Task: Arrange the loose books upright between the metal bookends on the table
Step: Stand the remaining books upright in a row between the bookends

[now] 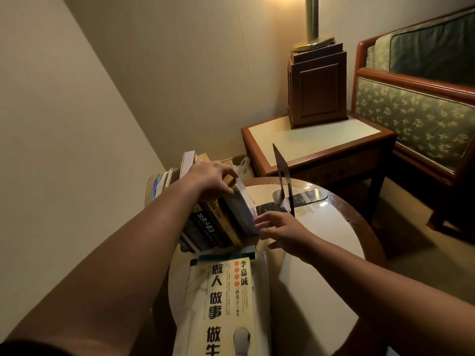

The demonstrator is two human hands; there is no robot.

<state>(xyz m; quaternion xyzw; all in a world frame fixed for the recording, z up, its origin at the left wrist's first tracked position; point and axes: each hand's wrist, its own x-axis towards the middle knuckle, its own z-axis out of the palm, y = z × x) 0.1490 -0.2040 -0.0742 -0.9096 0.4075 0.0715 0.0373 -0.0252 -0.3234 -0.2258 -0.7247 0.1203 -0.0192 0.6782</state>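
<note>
- On the table's [321, 253] far-left edge: row of books [216, 222] stands spines toward the camera, leaning.
- L hand [208, 178] sits atop the row, fingers curled over the upper edges and clamped on them; which vols exactly is hard to tell.
- R hand [282, 231] spread, fingers straight & apart, tips touching the lower part of the blue-grey end book [243, 206]; holds nothing.
- Black metal bookend [282, 176] upright near the far edge, right of the row, apart from it.
- Near edge: loose book [223, 299] flat, cover up, w/ Chinese title.
- Beyond: side table [321, 140] w/ lamp base [317, 86]; armchair [416, 111] at right.
</note>
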